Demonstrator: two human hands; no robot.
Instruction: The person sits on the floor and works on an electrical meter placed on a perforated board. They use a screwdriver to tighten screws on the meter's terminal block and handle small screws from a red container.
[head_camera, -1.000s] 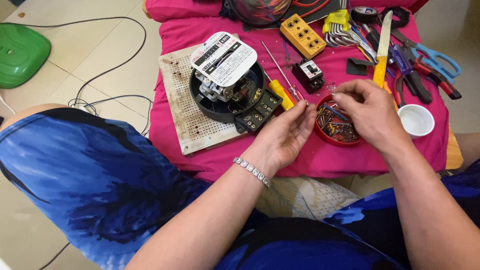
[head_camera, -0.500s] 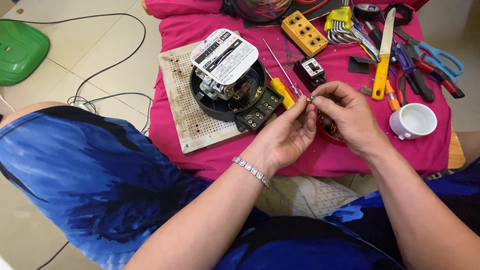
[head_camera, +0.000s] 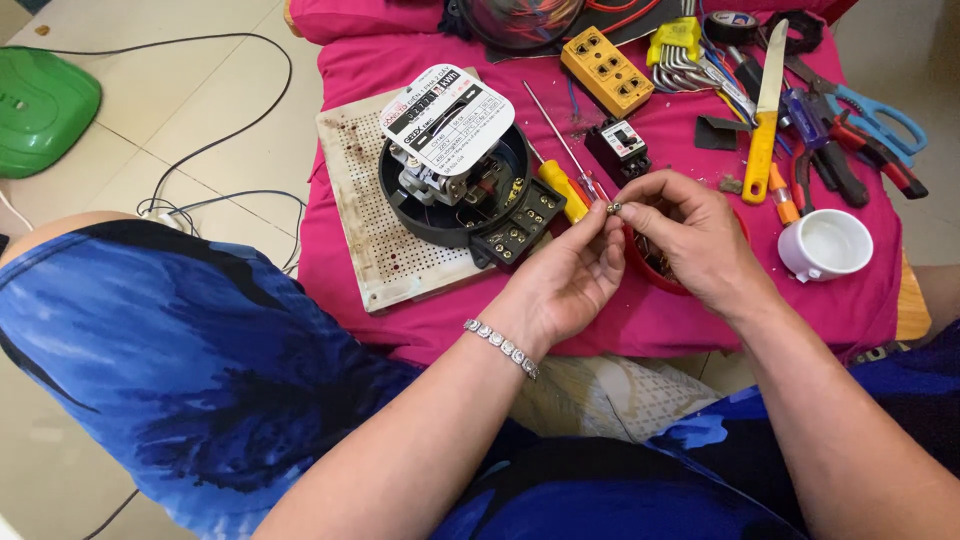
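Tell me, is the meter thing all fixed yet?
Not yet. The electric meter already sits on the perforated board, cover off. Left hand and right hand pinch a small screw. The black terminal block lies open.

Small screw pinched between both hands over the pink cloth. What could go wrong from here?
1. The screw is held only by fingertips of the left hand and right hand; a slip could lose it in the cloth folds or off the edge.
2. The right hand sits over the red bowl; a bump could tip it.
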